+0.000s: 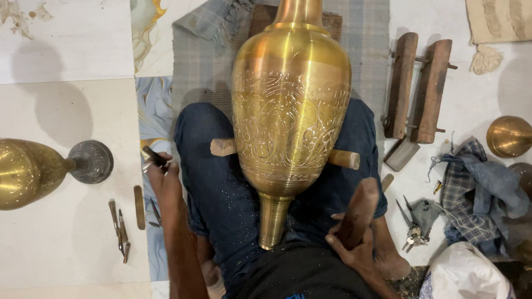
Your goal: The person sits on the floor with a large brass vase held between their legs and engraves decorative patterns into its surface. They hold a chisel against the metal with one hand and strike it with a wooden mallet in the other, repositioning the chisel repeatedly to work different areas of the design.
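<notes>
Left hand (165, 176) pinches a small chisel (154, 157) off the floor; right hand (349, 241) clenches a mallet (360, 208) — keep the brass vase (291, 103) steady across the knees.

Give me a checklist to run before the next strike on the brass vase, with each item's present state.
1. Engraved brass vase resting across the lap on the wooden bar: ok, it lies on both knees, its narrow end toward the body.
2. Right hand gripping the dark wooden mallet: ok, fingers wrapped round its handle.
3. Left hand holding a small metal tool: ok, but it is out to the side, off the vase.
4. Tool tip set on the pattern: not ok, nothing touches the vase's surface.
5. Spare chisels within reach on the floor: ok, beside the left arm.
6. Tip sharpness: cannot tell.
</notes>
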